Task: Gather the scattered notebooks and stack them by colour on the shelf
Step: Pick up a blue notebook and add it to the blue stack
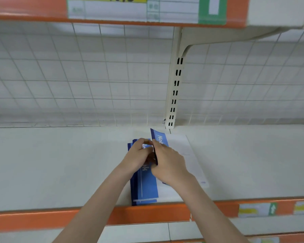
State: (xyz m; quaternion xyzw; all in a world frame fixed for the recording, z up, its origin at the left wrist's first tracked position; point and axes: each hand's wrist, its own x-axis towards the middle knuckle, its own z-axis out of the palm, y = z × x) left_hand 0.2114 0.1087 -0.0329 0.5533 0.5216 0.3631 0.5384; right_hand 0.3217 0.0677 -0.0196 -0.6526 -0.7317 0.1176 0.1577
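1. Blue covers: a pile of blue notebooks lies flat on the white shelf, its near end at the front edge, roughly mid-width. Just to its right lies a white notebook, reaching back toward the rear edge.
2. Left hand rests on the far end of the blue pile, fingers curled over the top cover; whether they pinch it or only steady it I cannot tell.
3. Right hand grips one more blue notebook, tilted up on edge between the pile and the white one, fingers wrapped round its near part.
4. Judgement: the step is laying this blue one onto the blue pile.
5. Risks: the pile's layers already sit slightly offset at the far end; a careless drop could skew it further. The pile sits at the front lip, so a push toward the person may tip it off. The tilted book could also fall onto the white one, mixing colours.
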